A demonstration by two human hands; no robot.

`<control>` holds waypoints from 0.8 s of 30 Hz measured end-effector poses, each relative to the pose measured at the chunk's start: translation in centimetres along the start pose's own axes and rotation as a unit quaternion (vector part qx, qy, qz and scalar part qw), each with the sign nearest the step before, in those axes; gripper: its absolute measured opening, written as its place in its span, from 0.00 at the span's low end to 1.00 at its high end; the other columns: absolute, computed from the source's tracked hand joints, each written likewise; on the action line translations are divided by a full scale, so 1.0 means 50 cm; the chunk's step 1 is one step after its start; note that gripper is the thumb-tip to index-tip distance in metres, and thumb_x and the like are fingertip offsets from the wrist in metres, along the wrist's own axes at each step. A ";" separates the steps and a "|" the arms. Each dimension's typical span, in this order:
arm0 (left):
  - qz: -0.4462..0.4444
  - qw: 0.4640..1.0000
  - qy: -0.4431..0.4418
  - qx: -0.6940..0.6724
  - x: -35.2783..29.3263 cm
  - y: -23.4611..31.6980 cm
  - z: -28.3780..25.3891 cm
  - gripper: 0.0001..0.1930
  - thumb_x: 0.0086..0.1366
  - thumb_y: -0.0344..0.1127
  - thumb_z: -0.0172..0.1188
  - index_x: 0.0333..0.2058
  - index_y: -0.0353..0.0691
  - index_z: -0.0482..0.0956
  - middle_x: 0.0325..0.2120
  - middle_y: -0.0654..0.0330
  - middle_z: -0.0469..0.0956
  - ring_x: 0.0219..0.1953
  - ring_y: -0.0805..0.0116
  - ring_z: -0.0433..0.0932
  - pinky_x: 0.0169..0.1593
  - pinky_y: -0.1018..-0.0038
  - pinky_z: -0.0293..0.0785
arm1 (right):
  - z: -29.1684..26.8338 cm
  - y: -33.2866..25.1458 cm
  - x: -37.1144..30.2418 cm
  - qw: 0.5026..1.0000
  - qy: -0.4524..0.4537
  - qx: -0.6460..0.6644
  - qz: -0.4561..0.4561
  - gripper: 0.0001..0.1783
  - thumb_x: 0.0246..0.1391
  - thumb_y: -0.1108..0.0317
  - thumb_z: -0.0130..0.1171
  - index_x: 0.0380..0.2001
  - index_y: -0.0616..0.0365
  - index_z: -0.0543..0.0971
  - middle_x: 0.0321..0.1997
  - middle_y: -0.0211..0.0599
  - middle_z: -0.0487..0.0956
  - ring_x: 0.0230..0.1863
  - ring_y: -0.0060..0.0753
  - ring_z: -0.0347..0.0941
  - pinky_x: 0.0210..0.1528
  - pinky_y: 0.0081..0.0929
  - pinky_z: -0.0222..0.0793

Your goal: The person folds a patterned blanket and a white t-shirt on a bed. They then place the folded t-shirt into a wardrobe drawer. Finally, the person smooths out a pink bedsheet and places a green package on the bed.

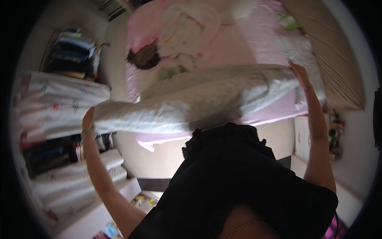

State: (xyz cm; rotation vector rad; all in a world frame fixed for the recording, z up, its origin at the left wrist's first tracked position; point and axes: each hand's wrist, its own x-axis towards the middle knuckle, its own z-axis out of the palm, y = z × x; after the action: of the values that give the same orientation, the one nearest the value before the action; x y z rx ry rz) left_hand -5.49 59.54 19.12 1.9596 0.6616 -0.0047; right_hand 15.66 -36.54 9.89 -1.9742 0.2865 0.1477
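So the left hand (88, 118) and right hand (301, 75) are each gripping an end of the grey blanket (211, 93), stretched along the near edge of the bed (236, 44). If one grip slips, that end probably flops down and maybe drags the pink sheet (274, 114). Left side's tight, flowery curtain (63, 105) right there; more room mid-bed.

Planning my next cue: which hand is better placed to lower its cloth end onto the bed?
Probably the right hand: in view it grips the grey cloth over the pink bed, while the left hand holds the other end beyond the bed's left edge, near the patterned curtain.
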 end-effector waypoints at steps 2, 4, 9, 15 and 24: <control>-0.132 0.967 -0.013 -0.219 -0.033 0.022 0.094 0.15 0.66 0.39 0.52 0.46 0.37 0.78 0.42 0.57 0.79 0.44 0.66 0.78 0.52 0.71 0.72 | -0.012 0.051 -0.025 0.991 -0.078 -0.106 0.014 0.24 0.50 0.47 0.64 0.15 0.55 0.75 0.14 0.20 0.65 0.18 0.15 0.56 0.22 0.23 0.52; -0.150 0.951 -0.013 -0.270 -0.069 0.021 0.101 0.15 0.65 0.36 0.55 0.47 0.35 0.77 0.43 0.56 0.79 0.45 0.64 0.77 0.52 0.67 0.74 | 0.006 0.113 -0.049 0.967 -0.134 -0.206 0.059 0.22 0.44 0.50 0.68 0.12 0.54 0.73 0.12 0.20 0.65 0.17 0.16 0.60 0.20 0.24 0.55; -0.141 0.882 -0.177 -0.414 -0.142 -0.018 0.198 0.22 0.66 0.29 0.50 0.59 0.32 0.63 0.54 0.54 0.71 0.55 0.62 0.71 0.60 0.66 0.66 | -0.051 0.249 -0.068 0.880 -0.112 -0.461 0.015 0.18 0.33 0.60 0.64 0.22 0.67 0.80 0.21 0.49 0.80 0.27 0.40 0.78 0.33 0.35 0.72; -0.221 0.777 -0.178 -0.562 -0.191 -0.127 0.354 0.27 0.61 0.17 0.46 0.60 0.31 0.57 0.53 0.50 0.69 0.55 0.58 0.70 0.61 0.64 0.67 | -0.072 0.279 -0.039 0.981 -0.042 -0.129 0.139 0.08 0.52 0.70 0.62 0.33 0.62 0.82 0.28 0.30 0.79 0.27 0.24 0.74 0.31 0.22 0.70; -0.246 0.793 -0.156 -0.536 -0.223 -0.228 0.418 0.20 0.65 0.27 0.52 0.56 0.35 0.65 0.51 0.54 0.72 0.53 0.60 0.72 0.60 0.61 0.69 | -0.059 0.240 -0.049 0.959 -0.101 0.121 0.236 0.07 0.53 0.69 0.62 0.33 0.61 0.80 0.30 0.33 0.80 0.30 0.25 0.76 0.35 0.25 0.74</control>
State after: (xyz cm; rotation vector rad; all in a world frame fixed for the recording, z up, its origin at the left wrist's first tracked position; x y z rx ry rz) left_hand -14.28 40.86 2.84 0.6320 0.7062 -0.2218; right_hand 9.99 -43.56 1.07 -1.6035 0.6096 0.5894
